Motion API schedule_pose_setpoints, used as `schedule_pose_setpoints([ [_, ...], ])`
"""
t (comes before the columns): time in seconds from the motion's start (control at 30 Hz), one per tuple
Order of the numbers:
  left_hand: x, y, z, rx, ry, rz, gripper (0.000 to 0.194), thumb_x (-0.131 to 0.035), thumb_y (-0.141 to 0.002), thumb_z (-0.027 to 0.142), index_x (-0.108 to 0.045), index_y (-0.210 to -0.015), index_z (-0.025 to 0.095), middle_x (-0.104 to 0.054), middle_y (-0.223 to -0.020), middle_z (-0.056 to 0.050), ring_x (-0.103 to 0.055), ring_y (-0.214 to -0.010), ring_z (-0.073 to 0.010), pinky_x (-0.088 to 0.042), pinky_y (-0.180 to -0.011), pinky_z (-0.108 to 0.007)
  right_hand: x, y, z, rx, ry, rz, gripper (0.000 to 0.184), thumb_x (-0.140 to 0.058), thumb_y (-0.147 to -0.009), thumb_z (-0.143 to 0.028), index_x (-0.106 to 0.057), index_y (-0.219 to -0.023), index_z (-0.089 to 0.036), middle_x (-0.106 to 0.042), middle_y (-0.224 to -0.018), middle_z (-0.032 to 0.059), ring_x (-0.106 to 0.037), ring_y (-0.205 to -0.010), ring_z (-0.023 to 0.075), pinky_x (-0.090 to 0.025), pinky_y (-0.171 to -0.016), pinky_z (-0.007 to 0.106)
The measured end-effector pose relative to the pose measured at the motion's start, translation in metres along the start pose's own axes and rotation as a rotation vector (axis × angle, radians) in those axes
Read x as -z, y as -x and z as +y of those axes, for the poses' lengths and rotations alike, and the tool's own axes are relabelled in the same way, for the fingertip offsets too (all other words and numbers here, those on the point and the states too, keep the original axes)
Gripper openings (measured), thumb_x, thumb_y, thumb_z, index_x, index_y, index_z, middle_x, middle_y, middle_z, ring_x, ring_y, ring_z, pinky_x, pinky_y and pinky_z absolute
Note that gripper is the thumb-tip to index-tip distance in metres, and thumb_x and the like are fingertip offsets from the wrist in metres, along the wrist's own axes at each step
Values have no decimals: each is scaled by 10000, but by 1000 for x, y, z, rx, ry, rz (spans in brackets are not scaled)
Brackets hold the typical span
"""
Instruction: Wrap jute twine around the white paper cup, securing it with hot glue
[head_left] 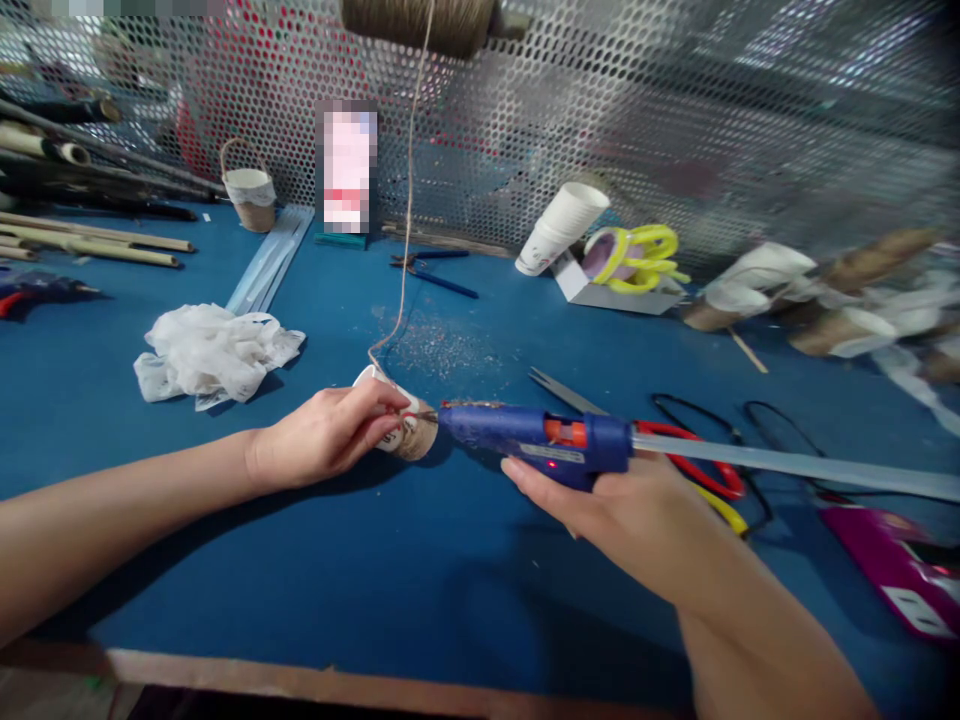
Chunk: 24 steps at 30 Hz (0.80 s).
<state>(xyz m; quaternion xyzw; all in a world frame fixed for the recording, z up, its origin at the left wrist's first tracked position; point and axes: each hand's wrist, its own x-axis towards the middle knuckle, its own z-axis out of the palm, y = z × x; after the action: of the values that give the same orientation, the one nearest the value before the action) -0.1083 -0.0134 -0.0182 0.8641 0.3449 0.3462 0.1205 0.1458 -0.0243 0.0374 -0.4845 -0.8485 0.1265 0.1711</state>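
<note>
My left hand [330,436] is closed around a small white paper cup [401,425] lying on its side on the blue table [315,570]; the cup's base end is wrapped in brown twine. A strand of twine [409,200] runs up from the cup to a spool [420,22] at the top. My right hand [607,510] grips a blue hot glue gun [540,440] with a clear glue stick [795,465] out its back. The gun's nozzle touches the twine-wrapped end of the cup.
Red-handled scissors [697,465] and black cords lie right of the gun, a magenta object [892,565] at far right. A crumpled white plastic bag [214,350] sits left. Stacked white cups [559,230], yellow scissors [637,255], wrapped cups, bamboo sticks [97,240] and a perforated metal screen line the back.
</note>
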Motion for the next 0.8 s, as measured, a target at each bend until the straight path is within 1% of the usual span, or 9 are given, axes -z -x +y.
schedule_pose_setpoints([
  [0.1, 1, 0, 1, 10, -3, -10, 145, -339, -936, 199, -452, -1004, 141, -638, -744, -36, -637, -614, -109, -502, -546, -196, 0, 0, 1, 8, 29, 38, 291, -448, -838, -364, -670, -680, -258, -619, -528, 4, -605, -524, 185, -492, -530, 297],
  [0.2, 0, 0, 0, 4, -14, -1, 145, -337, -936, 201, -451, -1007, 146, -643, -758, -38, -648, -630, -113, -507, -555, -196, 2, 0, 2, 46, 46, -11, 304, -441, -839, -390, -684, -710, -261, -551, -439, -8, -565, -462, 180, -466, -482, 291],
  [0.27, 0, 0, 0, -11, -17, 14, 146, -333, -939, 203, -451, -1003, 147, -645, -764, -42, -650, -633, -115, -507, -551, -197, 4, 0, 3, 40, 51, -24, 316, -430, -845, -398, -684, -716, -261, -543, -432, -10, -557, -453, 176, -461, -474, 288],
  [0.37, 0, 0, 0, -30, -19, 24, 148, -329, -944, 202, -452, -1001, 141, -647, -764, -50, -647, -629, -116, -506, -541, -199, 5, 0, 3, 24, 58, -27, 340, -418, -856, -402, -681, -697, -257, -576, -472, -5, -572, -475, 169, -457, -473, 280],
  [0.43, 0, 0, 0, -32, -24, 20, 146, -332, -946, 199, -452, -1001, 135, -649, -769, -57, -646, -630, -115, -505, -540, -198, 6, 0, 3, 35, 63, -65, 337, -427, -855, -404, -686, -703, -252, -579, -476, -9, -564, -457, 160, -439, -444, 272],
  [0.5, 1, -1, 1, -36, -23, 17, 146, -334, -947, 198, -453, -1001, 132, -650, -768, -61, -645, -627, -114, -504, -537, -197, 6, 0, 3, 36, 66, -86, 325, -445, -852, -403, -690, -705, -248, -552, -439, -21, -539, -414, 151, -411, -404, 267],
  [0.63, 1, -1, 1, -42, -26, 11, 149, -333, -946, 195, -451, -1005, 126, -653, -778, -70, -648, -635, -119, -510, -539, -202, 6, 0, 2, 7, 62, -55, 331, -490, -838, -385, -636, -574, -249, -475, -355, -43, -485, -340, 135, -371, -364, 266],
  [0.8, 1, -1, 1, -49, -30, 19, 149, -342, -945, 192, -455, -1005, 114, -659, -786, -81, -649, -636, -120, -513, -542, -201, 2, 2, 1, 16, 61, -14, 319, -483, -836, -381, -637, -585, -258, -489, -372, -37, -498, -368, 146, -371, -387, 272],
])
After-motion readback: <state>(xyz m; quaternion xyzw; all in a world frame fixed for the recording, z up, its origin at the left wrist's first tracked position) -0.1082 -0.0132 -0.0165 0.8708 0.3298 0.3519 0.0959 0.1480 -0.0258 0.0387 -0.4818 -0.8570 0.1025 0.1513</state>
